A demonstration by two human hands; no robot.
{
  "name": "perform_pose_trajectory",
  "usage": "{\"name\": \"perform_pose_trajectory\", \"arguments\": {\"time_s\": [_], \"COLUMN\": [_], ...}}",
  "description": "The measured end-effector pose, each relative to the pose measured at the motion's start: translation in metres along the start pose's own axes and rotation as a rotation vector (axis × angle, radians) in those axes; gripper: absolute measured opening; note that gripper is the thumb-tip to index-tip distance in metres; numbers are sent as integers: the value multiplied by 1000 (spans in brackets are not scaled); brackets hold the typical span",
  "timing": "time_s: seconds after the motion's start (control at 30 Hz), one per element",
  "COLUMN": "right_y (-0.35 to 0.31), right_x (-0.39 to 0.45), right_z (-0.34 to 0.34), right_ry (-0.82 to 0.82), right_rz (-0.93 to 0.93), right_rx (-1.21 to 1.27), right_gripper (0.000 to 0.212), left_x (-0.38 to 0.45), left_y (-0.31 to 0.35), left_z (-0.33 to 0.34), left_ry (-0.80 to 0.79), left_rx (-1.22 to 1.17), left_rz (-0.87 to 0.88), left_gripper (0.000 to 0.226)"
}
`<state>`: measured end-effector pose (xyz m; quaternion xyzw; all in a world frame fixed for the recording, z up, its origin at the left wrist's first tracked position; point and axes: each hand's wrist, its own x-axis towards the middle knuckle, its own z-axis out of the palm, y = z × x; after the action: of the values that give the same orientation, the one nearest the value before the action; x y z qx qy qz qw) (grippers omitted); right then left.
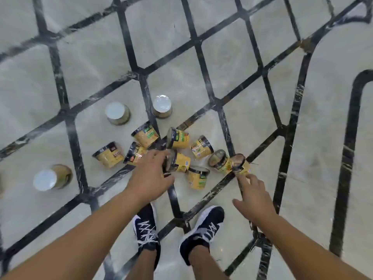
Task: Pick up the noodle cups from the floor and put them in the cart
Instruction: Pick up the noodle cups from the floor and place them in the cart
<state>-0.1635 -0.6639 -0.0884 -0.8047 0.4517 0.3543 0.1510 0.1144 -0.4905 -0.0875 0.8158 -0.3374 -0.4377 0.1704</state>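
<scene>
Shoes (175, 235): dark trainers, white laces, nearest in view, toes pointing at the pile. Person stands over the cups and bends to reach them.

Left hand (150, 174): reaching down to the near side of the pile. Fingers curled round the rim end of a tipped cup (178, 163); looks like a grip just forming, judged not yet lifted since the cup lies level with its neighbours.

Right hand (253, 196): near right of the pile, fingers apart and loosely extended, holding nothing. Forefinger tip just beside the rightmost cup (241, 165), likely the next one to take; contact cannot be told.

Floor (252, 118): pale glossy stone with black inlaid diamond lines.

Pile (177, 140): about nine yellow cups with dark rims lying on their sides, packed close, several touching. Tipped cups can roll, so a grip across the rim end suits them.

Upturned cups: three stand bottom-up, pale bases showing. One near left (51, 177), well apart from the pile; two farther, one left (118, 113) and one right (162, 106) of a black line.

Cart: not in view; where cups go cannot be told from here.

Progress: judged early, as all visible cups are on the floor.

Risk: taking one cup per hand from a tight pile may nudge neighbours and set them rolling.
</scene>
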Motion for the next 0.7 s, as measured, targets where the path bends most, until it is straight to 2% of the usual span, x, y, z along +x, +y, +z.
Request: {"name": "perform_pose_trajectory", "arguments": {"time_s": [0.1,0.23,0.43,0.6,0.7], "right_y": [14,15,18,26,30], "right_x": [44,134,253,281,280], "right_z": [21,46,103,145,148], "right_ry": [-51,-10,14,25,75], "right_rz": [-18,-89,-135,-127,-151], "right_rx": [-74,-102,-102,-114,-64], "right_gripper": [90,90,90,91,87], "left_x": [55,148,284,318,311], "left_y": [8,-7,-59,-85,-84], "left_z": [21,53,101,120,119], "left_ry": [-49,-50,-157,-265,-259], "left_rx": [16,84,487,513,465], "left_rz": [-10,1,56,109,132], "left_gripper": [79,88,109,116,117]}}
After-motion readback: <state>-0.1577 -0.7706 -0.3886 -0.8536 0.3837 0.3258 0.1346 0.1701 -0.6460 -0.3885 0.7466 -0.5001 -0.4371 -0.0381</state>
